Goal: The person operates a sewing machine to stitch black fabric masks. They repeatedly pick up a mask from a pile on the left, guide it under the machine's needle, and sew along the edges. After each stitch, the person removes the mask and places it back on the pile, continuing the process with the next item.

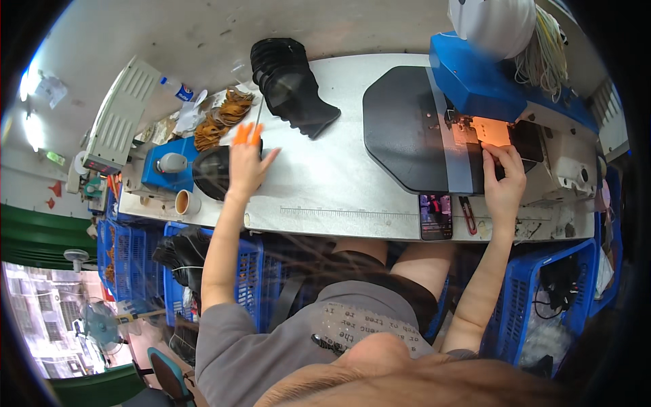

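Spreading open, the left hand (pixel 245 166) looked empty. The right hand (pixel 506 180) curled narrowly by the sewing machine (pixel 471 85), hold unclear.

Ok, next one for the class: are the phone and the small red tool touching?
Apart. The head view shows pale tabletop between the phone and the small red tool.

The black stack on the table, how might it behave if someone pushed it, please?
The stack would probably slide and fan apart, since its many pieces overlap in staggered layers. Its pieces look thin, so single ones may bend. It seems unlikely to roll, lying spread along the table.
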The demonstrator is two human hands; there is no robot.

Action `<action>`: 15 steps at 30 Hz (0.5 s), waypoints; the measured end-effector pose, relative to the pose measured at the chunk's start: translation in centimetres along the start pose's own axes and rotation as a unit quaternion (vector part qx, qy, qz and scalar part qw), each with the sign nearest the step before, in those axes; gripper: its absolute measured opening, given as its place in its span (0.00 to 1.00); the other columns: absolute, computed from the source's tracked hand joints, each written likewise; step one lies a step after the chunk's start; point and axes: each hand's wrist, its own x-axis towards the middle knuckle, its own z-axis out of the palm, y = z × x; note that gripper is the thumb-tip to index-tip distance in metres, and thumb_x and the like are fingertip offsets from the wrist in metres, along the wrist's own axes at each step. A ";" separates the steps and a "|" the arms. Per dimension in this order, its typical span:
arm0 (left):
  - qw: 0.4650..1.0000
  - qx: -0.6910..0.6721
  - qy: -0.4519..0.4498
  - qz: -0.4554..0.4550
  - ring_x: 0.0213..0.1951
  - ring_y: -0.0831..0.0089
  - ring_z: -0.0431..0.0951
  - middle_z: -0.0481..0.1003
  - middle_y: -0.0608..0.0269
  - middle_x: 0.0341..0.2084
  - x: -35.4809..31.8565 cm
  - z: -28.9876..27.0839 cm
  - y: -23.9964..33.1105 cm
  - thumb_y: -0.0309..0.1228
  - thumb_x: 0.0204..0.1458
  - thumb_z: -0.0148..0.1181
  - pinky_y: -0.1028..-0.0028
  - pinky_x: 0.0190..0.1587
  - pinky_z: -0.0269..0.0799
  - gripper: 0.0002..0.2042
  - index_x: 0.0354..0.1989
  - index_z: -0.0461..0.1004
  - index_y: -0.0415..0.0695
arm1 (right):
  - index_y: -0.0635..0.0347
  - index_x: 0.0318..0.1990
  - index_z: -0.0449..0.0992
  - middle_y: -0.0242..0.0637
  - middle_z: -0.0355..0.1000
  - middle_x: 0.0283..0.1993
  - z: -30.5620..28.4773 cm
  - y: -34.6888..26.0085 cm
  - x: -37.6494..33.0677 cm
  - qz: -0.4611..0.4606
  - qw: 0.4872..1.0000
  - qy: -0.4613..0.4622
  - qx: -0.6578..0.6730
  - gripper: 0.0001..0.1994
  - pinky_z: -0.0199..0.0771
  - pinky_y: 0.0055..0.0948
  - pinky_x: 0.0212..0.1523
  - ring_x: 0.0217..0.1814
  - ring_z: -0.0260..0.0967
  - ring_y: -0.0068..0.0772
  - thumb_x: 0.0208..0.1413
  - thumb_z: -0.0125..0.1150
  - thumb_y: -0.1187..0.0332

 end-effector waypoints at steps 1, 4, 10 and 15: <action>1.000 -0.020 -0.020 0.003 0.65 0.45 0.61 0.67 0.43 0.59 0.9 1.2 1.2 0.42 0.53 0.65 0.55 0.66 0.54 0.30 0.61 0.67 0.40 | 0.62 0.37 0.80 0.35 0.72 0.32 0.2 0.0 0.0 0.000 1.000 0.003 0.009 0.05 0.68 0.30 0.41 0.35 0.70 0.33 0.53 0.63 0.76; 0.998 -0.003 -0.043 0.055 0.67 0.47 0.58 0.64 0.44 0.63 3.6 6.8 5.0 0.33 0.50 0.63 0.53 0.67 0.53 0.29 0.63 0.66 0.45 | 0.62 0.37 0.80 0.36 0.71 0.32 0.5 0.4 0.1 -0.005 1.000 0.007 0.012 0.05 0.68 0.31 0.40 0.35 0.70 0.34 0.53 0.63 0.76; 0.996 0.038 -0.066 0.054 0.58 0.52 0.69 0.73 0.47 0.52 7.2 15.0 3.8 0.26 0.50 0.53 0.56 0.59 0.63 0.19 0.52 0.72 0.36 | 0.62 0.35 0.81 0.37 0.72 0.31 0.3 0.1 0.4 -0.007 1.000 0.014 0.019 0.04 0.69 0.32 0.39 0.35 0.71 0.37 0.51 0.64 0.76; 0.993 -0.042 0.052 -0.100 0.28 0.47 0.78 0.76 0.44 0.25 10.2 8.4 5.9 0.34 0.59 0.53 0.52 0.33 0.72 0.14 0.30 0.78 0.36 | 0.60 0.34 0.82 0.35 0.73 0.31 0.4 -0.5 0.4 -0.008 1.000 0.013 0.026 0.04 0.69 0.32 0.39 0.35 0.71 0.37 0.50 0.64 0.76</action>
